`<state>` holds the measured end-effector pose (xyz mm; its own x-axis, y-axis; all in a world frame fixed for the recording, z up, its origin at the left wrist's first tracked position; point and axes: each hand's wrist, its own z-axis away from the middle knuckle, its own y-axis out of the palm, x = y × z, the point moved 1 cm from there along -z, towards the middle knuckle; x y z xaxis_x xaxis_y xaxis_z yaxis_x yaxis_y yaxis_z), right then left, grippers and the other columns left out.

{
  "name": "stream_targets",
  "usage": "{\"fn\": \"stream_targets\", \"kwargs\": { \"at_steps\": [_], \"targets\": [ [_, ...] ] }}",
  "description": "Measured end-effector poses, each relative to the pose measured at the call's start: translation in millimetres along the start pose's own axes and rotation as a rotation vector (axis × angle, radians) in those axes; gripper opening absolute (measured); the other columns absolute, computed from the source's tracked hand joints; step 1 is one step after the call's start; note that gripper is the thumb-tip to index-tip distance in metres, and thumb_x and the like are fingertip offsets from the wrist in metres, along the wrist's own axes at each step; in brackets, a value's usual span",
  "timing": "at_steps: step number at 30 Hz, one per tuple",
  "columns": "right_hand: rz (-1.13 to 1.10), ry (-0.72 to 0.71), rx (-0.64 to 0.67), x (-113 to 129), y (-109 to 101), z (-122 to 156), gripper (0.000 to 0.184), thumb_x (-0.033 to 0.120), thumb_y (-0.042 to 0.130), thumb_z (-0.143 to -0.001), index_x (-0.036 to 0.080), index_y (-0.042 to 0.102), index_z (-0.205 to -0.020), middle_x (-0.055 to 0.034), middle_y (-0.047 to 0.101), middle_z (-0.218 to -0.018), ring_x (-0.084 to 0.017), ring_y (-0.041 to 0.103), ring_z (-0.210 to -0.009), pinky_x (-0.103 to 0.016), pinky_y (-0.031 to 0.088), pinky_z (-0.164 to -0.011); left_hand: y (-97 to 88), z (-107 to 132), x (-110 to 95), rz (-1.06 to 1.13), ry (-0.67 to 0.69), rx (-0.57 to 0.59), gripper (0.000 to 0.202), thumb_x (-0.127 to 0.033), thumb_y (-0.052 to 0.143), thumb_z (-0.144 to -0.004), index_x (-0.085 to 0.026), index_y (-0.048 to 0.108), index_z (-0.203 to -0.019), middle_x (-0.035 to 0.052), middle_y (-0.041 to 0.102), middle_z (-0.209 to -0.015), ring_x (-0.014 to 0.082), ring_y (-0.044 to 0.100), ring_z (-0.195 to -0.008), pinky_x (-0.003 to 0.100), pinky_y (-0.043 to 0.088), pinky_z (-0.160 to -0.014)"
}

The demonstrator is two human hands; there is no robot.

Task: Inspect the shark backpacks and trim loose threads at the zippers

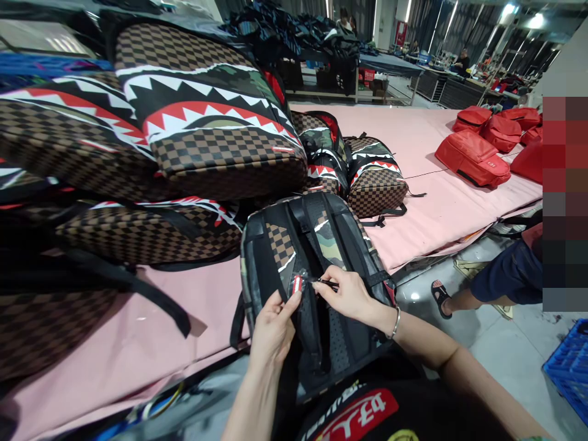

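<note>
A black backpack (340,214) with checkered and camouflage patches leans at the table's front edge, its back panel and straps facing me. My left hand (274,327) pinches a small red and white tag (297,284) in what looks like clear plastic, over the middle of the backpack. Close beside it, my right hand (344,294) is closed on a thin dark tool (328,283), whose kind I cannot make out. The tool's tip points left at the plastic around the tag. A bracelet circles my right wrist.
Checkered shark-teeth backpacks (215,116) are piled on the left of the pink-covered table (427,226). Several red bags (473,158) lie at its far right. A person's leg in a sandal (441,299) shows on the right, near a blue crate (569,364).
</note>
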<state>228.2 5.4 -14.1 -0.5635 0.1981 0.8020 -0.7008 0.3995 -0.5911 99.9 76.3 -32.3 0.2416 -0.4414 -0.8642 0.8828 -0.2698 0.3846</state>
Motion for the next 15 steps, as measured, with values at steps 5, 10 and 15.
{"fn": "stream_targets", "kwargs": {
  "at_steps": [5,10,15],
  "targets": [
    [-0.025,-0.014,0.028,-3.0,-4.2,-2.5,0.017,0.034,0.053,-0.085,0.02,0.057,-0.076,0.0046,0.064,-0.071,-0.008,0.053,-0.056,-0.019,0.037,-0.054,-0.2,0.8,-3.0,-0.053,0.014,0.031,0.043,-0.034,0.082,-0.049,-0.015,0.068,-0.085,0.0052,0.072,-0.088,0.0206,0.063,-0.092,0.032,0.044,-0.092],
    [-0.084,-0.055,0.05,-7.7,-7.5,-3.5,0.017,0.036,0.057,-0.083,0.02,0.056,-0.077,0.0037,0.063,-0.075,-0.01,0.058,-0.069,-0.019,0.041,-0.064,0.0,3.6,-8.3,-0.054,-0.001,0.067,0.043,-0.033,0.083,-0.049,-0.015,0.067,-0.085,0.0038,0.072,-0.079,0.0203,0.065,-0.085,0.033,0.045,-0.091],
    [-0.027,-0.12,0.09,-3.5,-10.2,-13.3,0.017,0.036,0.058,-0.082,0.02,0.056,-0.078,0.0029,0.062,-0.075,-0.011,0.057,-0.068,-0.019,0.039,-0.06,-2.6,3.8,-10.2,-0.064,0.009,0.072,0.045,-0.034,0.083,-0.048,-0.015,0.067,-0.086,0.004,0.072,-0.081,0.0199,0.065,-0.083,0.033,0.046,-0.089]
  ]
}}
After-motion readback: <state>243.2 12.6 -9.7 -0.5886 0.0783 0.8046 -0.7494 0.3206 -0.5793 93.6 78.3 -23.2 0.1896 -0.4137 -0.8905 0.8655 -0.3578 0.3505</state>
